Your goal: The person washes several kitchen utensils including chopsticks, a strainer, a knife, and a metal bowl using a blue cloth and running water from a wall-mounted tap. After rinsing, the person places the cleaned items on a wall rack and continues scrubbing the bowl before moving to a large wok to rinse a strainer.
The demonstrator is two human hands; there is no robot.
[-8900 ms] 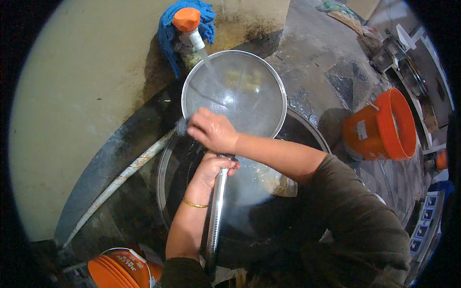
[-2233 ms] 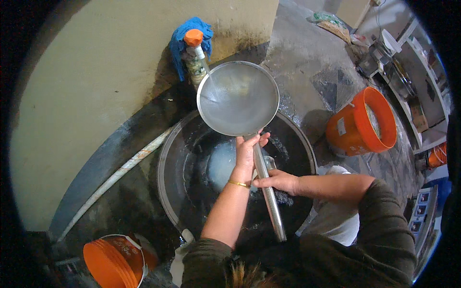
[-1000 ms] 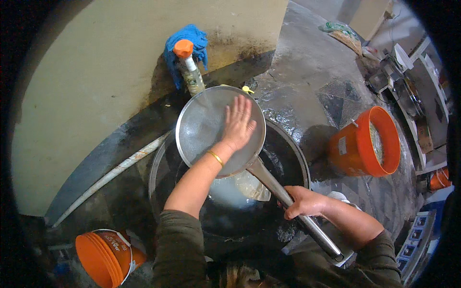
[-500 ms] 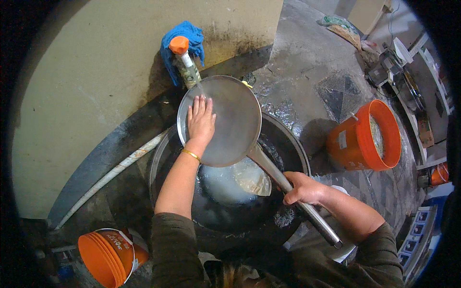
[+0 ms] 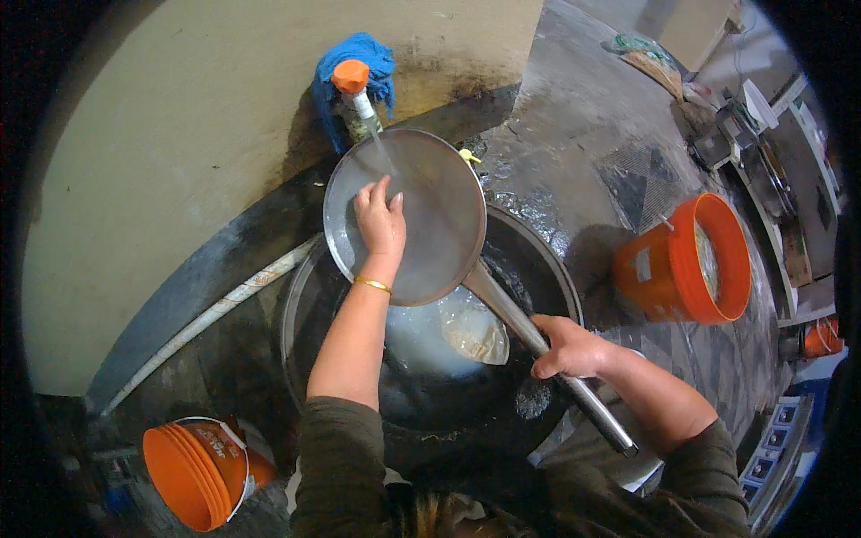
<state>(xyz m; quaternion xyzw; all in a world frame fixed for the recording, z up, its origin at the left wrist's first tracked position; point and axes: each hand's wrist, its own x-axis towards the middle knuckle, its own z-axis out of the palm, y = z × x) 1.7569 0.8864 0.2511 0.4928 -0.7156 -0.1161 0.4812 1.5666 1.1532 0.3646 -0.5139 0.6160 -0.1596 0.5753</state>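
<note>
A wide, round metal pan (image 5: pixel 439 202) with a long tubular handle tilts over a dark round tub. My right hand (image 5: pixel 571 347) is closed around the handle. Inside the pan, my left hand (image 5: pixel 383 220) lies against or just above the surface, fingers slightly bent and apart, holding nothing. Water runs into the pan from a spout with an orange cap (image 5: pixel 350 76), a blue cloth (image 5: pixel 368 56) draped behind it. Below, the tub (image 5: pixel 567 273) contains cloudy water and a pale, translucent object (image 5: pixel 475 334), perhaps a bag; the pan hides part of it.
An orange bucket (image 5: pixel 632 273) with contents stands at right. Another orange bucket (image 5: pixel 235 466) lies tipped toward the lower left. A pale pipe (image 5: pixel 215 314) runs along the wall base. Shelving with equipment (image 5: pixel 731 130) lines the far right. The floor (image 5: pixel 565 117) looks wet.
My left hand has gone from flat with fingers stretched to bent fingers, shifting slightly down the pan. The pan has moved slightly up and left. My right hand keeps its hold.
</note>
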